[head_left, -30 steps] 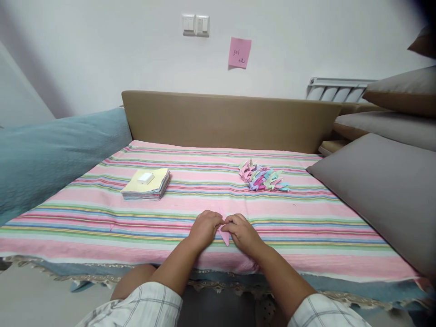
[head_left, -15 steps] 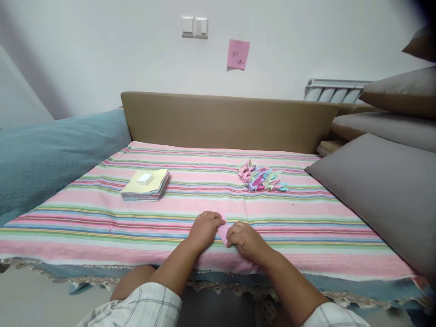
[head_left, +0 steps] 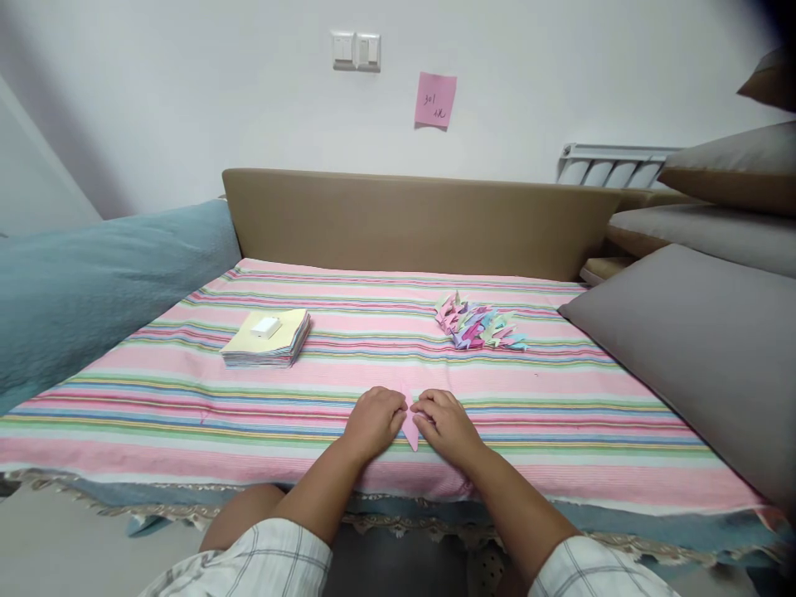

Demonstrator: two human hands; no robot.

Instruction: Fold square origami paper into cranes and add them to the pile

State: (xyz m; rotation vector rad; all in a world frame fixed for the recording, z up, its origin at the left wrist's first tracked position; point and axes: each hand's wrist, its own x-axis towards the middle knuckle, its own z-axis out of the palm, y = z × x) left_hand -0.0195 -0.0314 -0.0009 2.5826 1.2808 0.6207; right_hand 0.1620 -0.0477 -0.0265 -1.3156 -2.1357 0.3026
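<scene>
A narrow pink piece of folded paper [head_left: 410, 433] lies on the striped cloth [head_left: 348, 380] with a pointed end toward me. My left hand [head_left: 375, 421] grips its left edge, thumb and fingertips pressed together. From the other side my right hand [head_left: 448, 427] has its curled fingertips on the paper's right edge. The fingers hide the middle of the paper. Further back on the left is a stack of coloured paper sheets [head_left: 267, 355] with a yellow one on top and a small white box [head_left: 266, 327] resting on it. Several colourful folded paper cranes [head_left: 478, 325] lie clustered at the back right.
A tan padded backrest [head_left: 404, 220] runs along the wall. Grey cushions [head_left: 696, 356] are piled on the right, and a blue covered armrest [head_left: 124, 274] borders the left. A pink note [head_left: 434, 100] hangs by the light switches [head_left: 356, 51].
My right hand has shifted up along the pink paper, from near its lower tip to its middle. The lower tip now shows. My left hand stays nearly where it was.
</scene>
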